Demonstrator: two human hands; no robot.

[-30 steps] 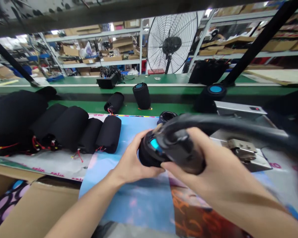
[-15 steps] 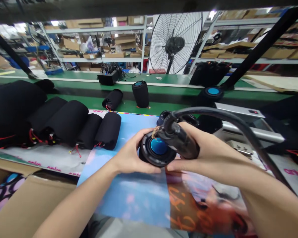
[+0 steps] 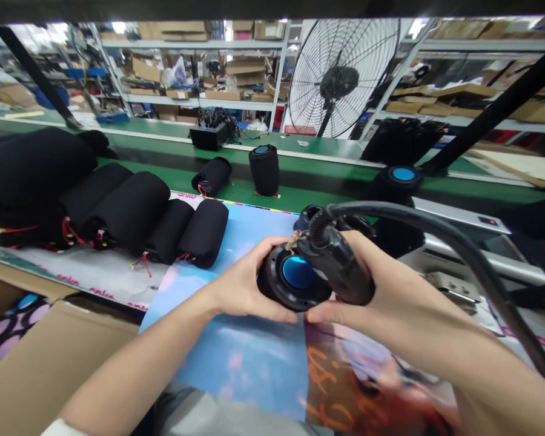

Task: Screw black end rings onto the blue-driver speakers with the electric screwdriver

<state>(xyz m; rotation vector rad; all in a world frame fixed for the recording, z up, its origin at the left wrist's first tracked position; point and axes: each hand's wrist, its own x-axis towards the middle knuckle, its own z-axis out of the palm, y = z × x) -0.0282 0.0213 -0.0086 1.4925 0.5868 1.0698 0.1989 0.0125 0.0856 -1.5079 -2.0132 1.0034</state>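
While box (image 3: 59,363) holds pink-faced rounds (image 3: 4,329), our L hand (image 3: 243,287) grips blk cyl. (image 3: 281,287), blue end (image 3: 297,274) up, axis near-vert.; R hand (image 3: 384,287) grips tool (image 3: 347,272).

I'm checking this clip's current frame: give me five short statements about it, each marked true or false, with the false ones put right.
1. The left hand holds a round black unit with a blue disc. True.
2. The right hand is empty. False: it is closed around a black corded tool.
3. Red wires stick out of the nearest black cylinder lying to the left of the hands. True.
4. The upright cylinder on the green surface has a yellow top. False: its top is blue.
5. In the background, the large fan is to the right of the black box with tangled cables. True.
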